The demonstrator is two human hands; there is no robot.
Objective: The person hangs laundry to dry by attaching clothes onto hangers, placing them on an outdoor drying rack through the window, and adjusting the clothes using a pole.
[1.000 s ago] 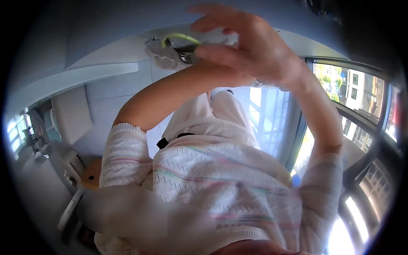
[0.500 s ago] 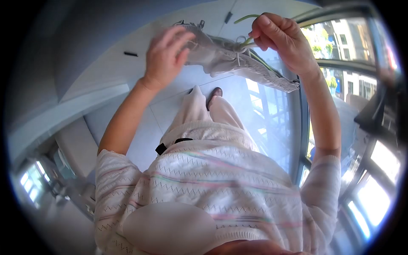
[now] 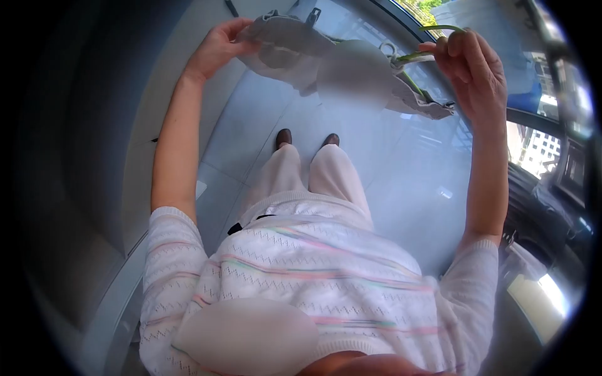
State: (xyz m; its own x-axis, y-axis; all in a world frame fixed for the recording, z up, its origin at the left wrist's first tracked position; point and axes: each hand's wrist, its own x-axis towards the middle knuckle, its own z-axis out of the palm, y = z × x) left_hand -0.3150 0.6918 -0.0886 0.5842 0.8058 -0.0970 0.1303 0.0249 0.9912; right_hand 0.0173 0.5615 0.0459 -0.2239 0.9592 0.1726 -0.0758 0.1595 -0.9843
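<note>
A light grey garment [image 3: 295, 59] with a drawstring hangs spread out on a green hanger [image 3: 444, 27], with clips showing along its upper edge. At the garment's left end, my left hand [image 3: 221, 50] pinches the cloth between thumb and fingers. My right hand [image 3: 470, 69] is closed round the green hanger near its hook, to the right of the drawstring loop. Part of the garment's middle is blurred, and most of the hanger is hidden behind the cloth.
Below the garment lies a pale tiled floor [image 3: 407, 182], with my two brown shoes [image 3: 284, 137] on it. A window frame [image 3: 533, 123] runs along the right, with buildings outside. A pale ledge or wall [image 3: 169, 106] is on the left.
The garment came into fuller view and moved up a little. My left hand, blurred before, now grips its left end. My right hand moved right with the hanger, and the view turned.
</note>
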